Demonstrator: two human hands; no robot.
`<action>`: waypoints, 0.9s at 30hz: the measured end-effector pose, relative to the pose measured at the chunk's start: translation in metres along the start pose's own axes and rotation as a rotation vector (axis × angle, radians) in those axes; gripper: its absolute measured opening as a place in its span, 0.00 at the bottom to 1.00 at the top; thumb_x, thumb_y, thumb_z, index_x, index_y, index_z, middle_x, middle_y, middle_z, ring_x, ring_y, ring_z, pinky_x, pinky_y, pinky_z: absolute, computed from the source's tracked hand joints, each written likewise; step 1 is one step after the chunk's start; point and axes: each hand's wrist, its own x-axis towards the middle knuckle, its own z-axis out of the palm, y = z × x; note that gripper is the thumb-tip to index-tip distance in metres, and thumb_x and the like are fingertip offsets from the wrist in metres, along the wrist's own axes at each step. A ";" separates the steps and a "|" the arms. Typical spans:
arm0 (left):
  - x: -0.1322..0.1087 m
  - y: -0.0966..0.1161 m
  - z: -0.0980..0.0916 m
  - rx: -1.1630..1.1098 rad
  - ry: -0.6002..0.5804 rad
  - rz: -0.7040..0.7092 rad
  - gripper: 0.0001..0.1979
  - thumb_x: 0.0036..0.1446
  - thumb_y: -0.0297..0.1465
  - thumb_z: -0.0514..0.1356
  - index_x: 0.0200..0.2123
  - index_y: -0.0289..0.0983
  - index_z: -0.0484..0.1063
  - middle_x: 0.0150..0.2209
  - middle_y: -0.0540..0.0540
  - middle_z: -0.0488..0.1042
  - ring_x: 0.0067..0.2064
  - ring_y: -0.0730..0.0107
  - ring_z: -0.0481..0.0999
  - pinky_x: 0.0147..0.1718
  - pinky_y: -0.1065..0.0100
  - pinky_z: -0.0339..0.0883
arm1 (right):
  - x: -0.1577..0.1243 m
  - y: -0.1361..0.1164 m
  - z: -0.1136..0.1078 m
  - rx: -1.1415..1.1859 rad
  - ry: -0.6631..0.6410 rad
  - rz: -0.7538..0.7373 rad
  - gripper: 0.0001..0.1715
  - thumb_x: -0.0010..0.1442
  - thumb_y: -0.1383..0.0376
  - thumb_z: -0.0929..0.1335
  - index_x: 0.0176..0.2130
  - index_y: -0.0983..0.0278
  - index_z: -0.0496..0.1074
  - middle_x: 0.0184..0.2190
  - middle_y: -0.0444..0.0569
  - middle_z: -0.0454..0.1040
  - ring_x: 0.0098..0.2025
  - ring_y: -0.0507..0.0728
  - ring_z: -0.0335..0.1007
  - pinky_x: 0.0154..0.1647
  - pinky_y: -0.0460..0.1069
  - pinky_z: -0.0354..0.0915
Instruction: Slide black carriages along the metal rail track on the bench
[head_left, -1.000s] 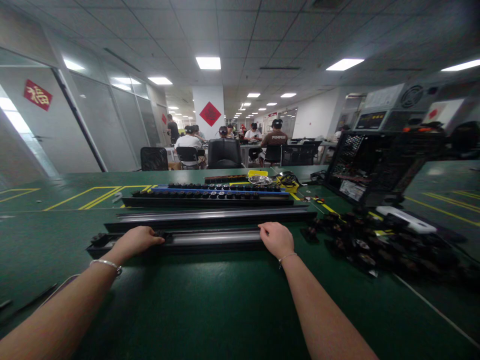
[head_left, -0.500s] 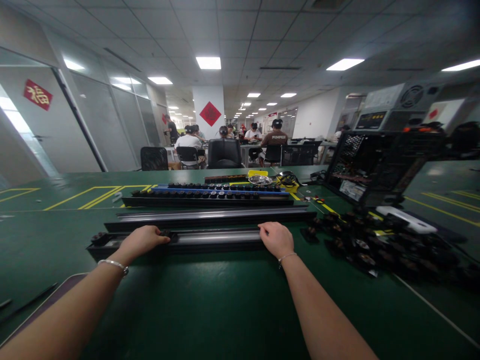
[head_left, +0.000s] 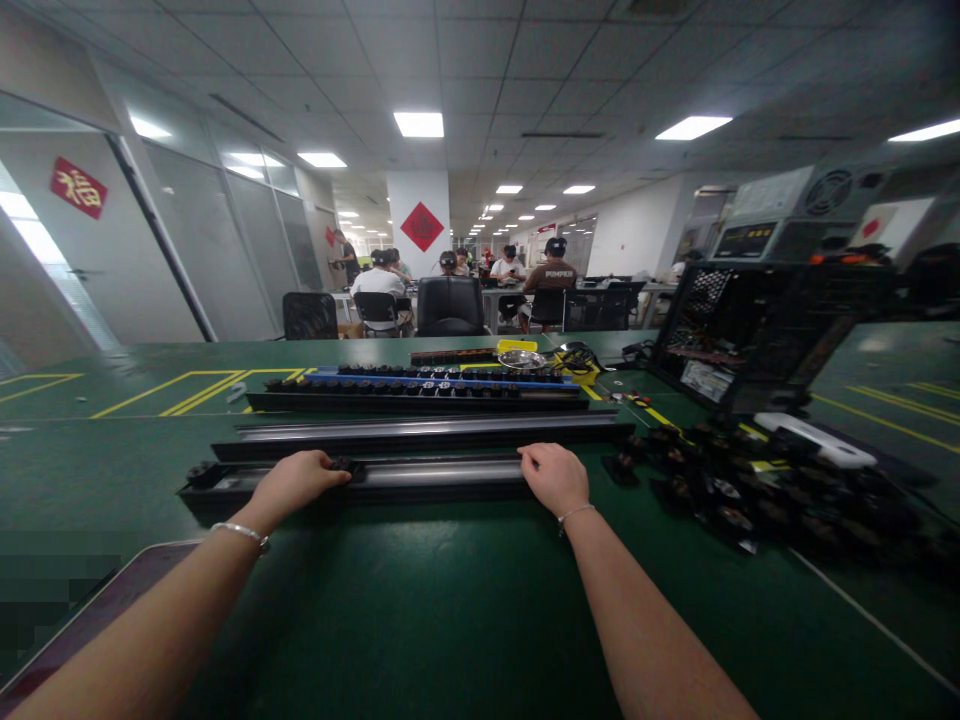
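A long black channel (head_left: 439,490) with a shiny grey inner face lies crosswise before me on the green table. My left hand (head_left: 300,482) is closed on a small black part (head_left: 348,467) in the channel, left of its middle; the part's exact kind is too dark to make out. Another small black piece (head_left: 199,474) sits at the channel's left end. With curled fingers, my right hand (head_left: 555,474) grips the channel near its right end, and the fingertips are partly hidden. A second black channel (head_left: 435,430) lies parallel just behind.
Farther back lies a rack (head_left: 420,402) lined with several small black parts. A heap of black parts (head_left: 787,510) spreads at the right, below an open computer case (head_left: 772,330). A metal dish (head_left: 522,359) stands near cables. Several people sit at tables beyond.
My left hand has slid a little to the right along the channel with the small black part. My right hand keeps its grip in about the same place.
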 end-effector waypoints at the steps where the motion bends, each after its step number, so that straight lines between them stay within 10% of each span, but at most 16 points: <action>1: 0.000 0.003 0.001 0.005 0.002 -0.005 0.23 0.41 0.52 0.55 0.31 0.40 0.74 0.33 0.45 0.77 0.36 0.58 0.75 0.28 0.67 0.60 | 0.000 0.000 0.000 -0.002 -0.002 0.003 0.18 0.59 0.64 0.59 0.38 0.57 0.77 0.40 0.42 0.77 0.43 0.53 0.70 0.46 0.48 0.61; 27: -0.032 0.029 0.040 -0.121 0.344 -0.085 0.24 0.50 0.50 0.50 0.38 0.40 0.73 0.41 0.42 0.77 0.46 0.54 0.73 0.43 0.60 0.60 | 0.000 -0.002 -0.001 -0.015 -0.040 0.023 0.19 0.59 0.64 0.59 0.39 0.57 0.77 0.41 0.43 0.77 0.44 0.53 0.69 0.47 0.48 0.61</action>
